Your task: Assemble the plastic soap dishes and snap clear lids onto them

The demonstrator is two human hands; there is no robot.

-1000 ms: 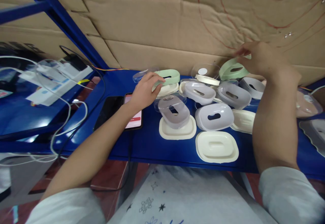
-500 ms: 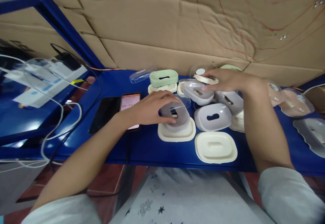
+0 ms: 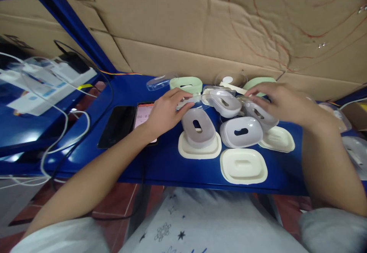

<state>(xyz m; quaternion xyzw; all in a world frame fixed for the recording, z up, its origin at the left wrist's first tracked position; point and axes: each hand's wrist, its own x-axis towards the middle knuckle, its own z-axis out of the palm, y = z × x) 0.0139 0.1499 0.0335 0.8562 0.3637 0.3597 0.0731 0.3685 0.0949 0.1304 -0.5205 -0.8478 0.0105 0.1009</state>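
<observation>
The landmark here is the cream tray (image 3: 243,166) lying at the near edge of the blue table (image 3: 166,161), almost flush with that edge. Left of it and slightly further back sits a second cream tray (image 3: 200,151) carrying a grey slotted insert (image 3: 198,127). Just behind the landmark tray lies another grey insert (image 3: 241,131), and to its right rear a third cream tray (image 3: 277,139). Open table surface lies left of the landmark tray, along the near edge, as far as the phone (image 3: 145,119) and the dark device (image 3: 117,126) beside it; cables hang off the far left edge. Behind everything a cardboard wall (image 3: 200,35) closes the table off.

The left hand (image 3: 164,110), left and behind the landmark tray, pinches a clear lid (image 3: 191,100) by its end between thumb and fingers, holding it above the grey slotted insert. The right hand (image 3: 282,102), right and behind the landmark, has fingers spread and curled down over a grey insert (image 3: 259,113) at the back.

Half a second ago the left hand rested on the grey slotted insert; now it has lifted off with the lid. The right hand has shifted rightward from the rear middle pieces.
</observation>
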